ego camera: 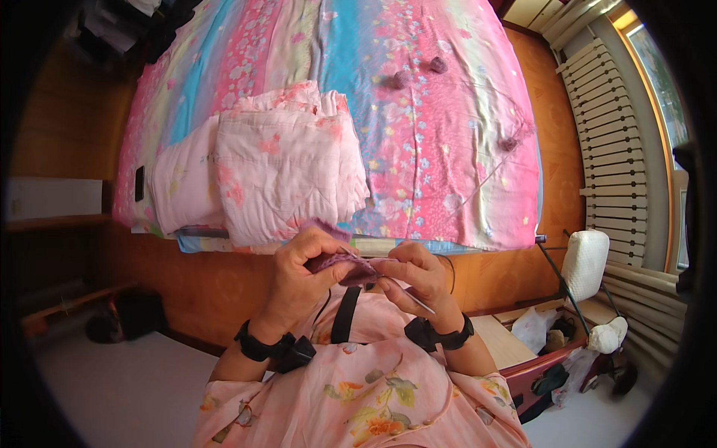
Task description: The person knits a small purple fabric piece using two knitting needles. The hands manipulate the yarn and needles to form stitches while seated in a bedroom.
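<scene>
Close in front of my body, my left hand [312, 269] grips a piece of purple knitting [358, 273] with its stitches along a needle. Part of the fabric hangs out behind that hand, over the bed's edge. Pinched in my right hand [413, 278] is a thin metal knitting needle [421, 303], its blunt end pointing down to the right. The two hands almost meet at the row of stitches. A strand of yarn [483, 182] crosses the bed from a loose tangle of purple yarn [510, 144]. Two small yarn balls [438, 65] lie farther back.
A striped floral sheet [386, 162] covers the bed. Folded pink quilts [277, 168] are piled on its near left part, beside a black phone [139, 183]. To the right stand a white radiator [610, 151] and a metal frame with a white padded cushion [586, 264]. An open drawer [554, 336] holds bags.
</scene>
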`<state>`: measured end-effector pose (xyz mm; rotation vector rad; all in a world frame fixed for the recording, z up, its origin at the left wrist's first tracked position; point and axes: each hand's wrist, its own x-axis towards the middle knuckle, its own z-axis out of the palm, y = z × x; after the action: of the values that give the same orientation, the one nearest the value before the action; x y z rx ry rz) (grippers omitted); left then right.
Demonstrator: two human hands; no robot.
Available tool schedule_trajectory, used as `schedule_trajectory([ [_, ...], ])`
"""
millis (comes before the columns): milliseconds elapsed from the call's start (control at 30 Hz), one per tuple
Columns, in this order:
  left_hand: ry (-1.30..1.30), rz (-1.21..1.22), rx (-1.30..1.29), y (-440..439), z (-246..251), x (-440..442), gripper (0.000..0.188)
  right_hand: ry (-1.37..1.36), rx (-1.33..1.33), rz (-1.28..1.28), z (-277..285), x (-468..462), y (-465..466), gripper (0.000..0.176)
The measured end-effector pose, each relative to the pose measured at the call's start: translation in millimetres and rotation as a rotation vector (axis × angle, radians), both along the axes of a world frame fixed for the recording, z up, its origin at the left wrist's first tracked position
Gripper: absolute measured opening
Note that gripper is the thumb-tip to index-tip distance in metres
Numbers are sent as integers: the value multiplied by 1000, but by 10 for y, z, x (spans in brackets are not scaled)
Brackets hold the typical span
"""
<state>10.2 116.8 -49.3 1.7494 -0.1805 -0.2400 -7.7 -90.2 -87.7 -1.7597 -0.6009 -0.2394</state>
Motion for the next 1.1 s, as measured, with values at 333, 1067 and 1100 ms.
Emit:
schedule_trajectory([
  [333, -69, 42, -41, -244, 25, -19, 21, -310, -15, 15, 93, 199, -191, 28],
  [1067, -384, 166, -51, -848, 64, -52, 23, -383, 17, 293, 131, 511, -848, 26],
  [1100, -386, 175, -44, -852, 60, -68, 23, -391, 13, 301, 136, 509, -855, 25],
])
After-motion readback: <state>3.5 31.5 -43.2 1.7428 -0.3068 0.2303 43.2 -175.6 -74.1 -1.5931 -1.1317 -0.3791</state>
